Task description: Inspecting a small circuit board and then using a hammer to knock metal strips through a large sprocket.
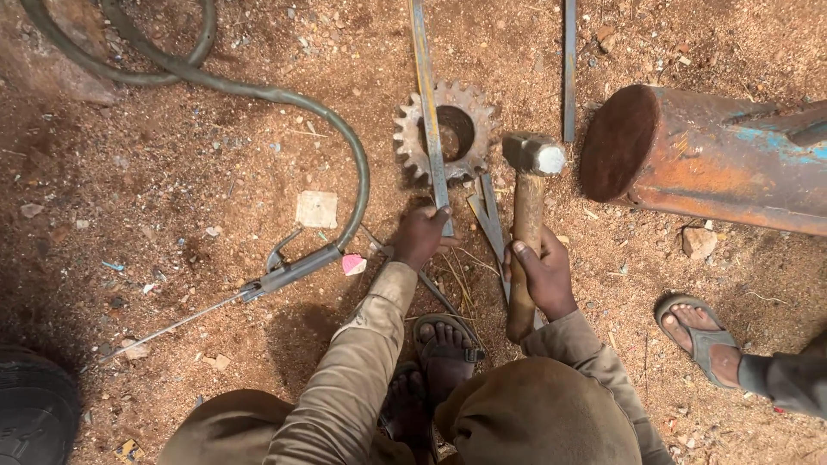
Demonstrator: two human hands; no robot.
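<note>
Rust-red dirt fills the head view, and the person squats over it in tan sleeves. Left hand is down on the ground, fingers closed around the near end of a long flat grey steel strip, which runs away from the body and lies straight across a rusty toothed steel gear wheel, covering part of its round centre hole. Right hand is clenched around the worn wooden handle of a steel-headed hammer; the square head sits just right of the gear, low and close to the dirt, though whether it touches the ground cannot be told. Between the two hands lie a few short grey metal offcuts, angled together like a wedge. Left of the left hand, a welding electrode holder rests on the dirt with a thin rod sticking out, its thick grey-green cable looping up and away. A second narrow steel bar lies beyond the hammer head. To the right, a big rusty orange-and-blue steel pipe lies on its side. Another person's sandalled foot stands near the right edge
</note>
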